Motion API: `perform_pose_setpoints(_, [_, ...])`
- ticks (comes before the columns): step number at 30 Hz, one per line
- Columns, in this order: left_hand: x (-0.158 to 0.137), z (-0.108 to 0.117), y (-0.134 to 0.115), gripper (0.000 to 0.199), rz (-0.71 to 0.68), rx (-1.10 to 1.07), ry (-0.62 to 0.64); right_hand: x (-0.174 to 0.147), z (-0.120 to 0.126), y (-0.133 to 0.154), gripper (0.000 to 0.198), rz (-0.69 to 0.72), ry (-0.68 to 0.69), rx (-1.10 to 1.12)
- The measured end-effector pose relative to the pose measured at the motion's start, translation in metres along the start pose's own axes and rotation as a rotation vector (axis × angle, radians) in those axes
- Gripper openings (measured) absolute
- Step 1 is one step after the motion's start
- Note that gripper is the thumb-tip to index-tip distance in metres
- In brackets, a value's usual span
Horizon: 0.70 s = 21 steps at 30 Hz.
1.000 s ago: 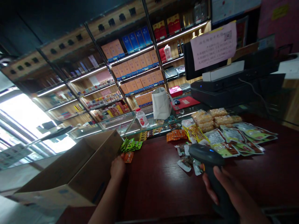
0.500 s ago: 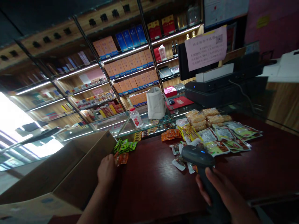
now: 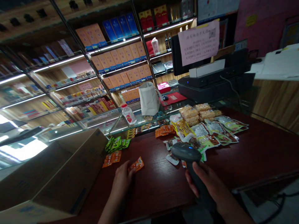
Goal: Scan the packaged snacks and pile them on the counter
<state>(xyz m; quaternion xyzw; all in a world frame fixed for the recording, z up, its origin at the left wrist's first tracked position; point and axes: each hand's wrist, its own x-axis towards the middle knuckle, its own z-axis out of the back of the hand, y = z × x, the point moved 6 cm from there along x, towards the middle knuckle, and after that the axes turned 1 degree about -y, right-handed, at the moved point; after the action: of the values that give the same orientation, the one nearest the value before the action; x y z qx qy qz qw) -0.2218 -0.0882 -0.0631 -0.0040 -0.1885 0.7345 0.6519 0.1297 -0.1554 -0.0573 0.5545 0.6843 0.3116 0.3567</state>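
Observation:
Between the fingers of my left hand [image 3: 123, 177] is a small orange snack packet [image 3: 137, 164], held just over the dark red counter [image 3: 149, 193]. My right hand [image 3: 207, 183] grips the handle of a black barcode scanner [image 3: 187, 152], its head pointing left and a blue light glowing on top. Left of my left hand lie more orange packets [image 3: 112, 158] and a pile of green packets [image 3: 116, 143]. Beyond the scanner, small vacuum-packed snacks [image 3: 172, 159] and a stack of orange packets [image 3: 164, 130] rest on the counter.
An open cardboard box [image 3: 67, 174] stands at the left. Large snack bags [image 3: 205, 137] and wrapped pastries [image 3: 198, 112] lie at the right. Behind are a red-capped bottle [image 3: 129, 115], a white bag [image 3: 149, 99] and a monitor with a pink notice [image 3: 199, 43].
My left hand has moved right, away from the cardboard box, bringing an orange packet with it. The right hand still holds the scanner. The whole view has shifted slightly.

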Motion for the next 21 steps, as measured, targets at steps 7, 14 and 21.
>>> perform_pose_setpoints(7, [-0.003, -0.001, -0.005, 0.019, 0.173, -0.220, 0.137, 0.000, -0.001, -0.001, 0.055, -0.015, 0.011, -0.021])
perform_pose_setpoints(14, [-0.031, -0.022, -0.043, 0.044, 0.374, -0.991, 0.115, -0.002, -0.003, -0.003, 0.053, -0.008, 0.018, -0.020])
perform_pose_setpoints(21, [-0.049, -0.034, -0.087, 0.041, 0.483, -1.325, 0.068, -0.003, -0.009, -0.010, 0.053, -0.037, 0.048, -0.020])
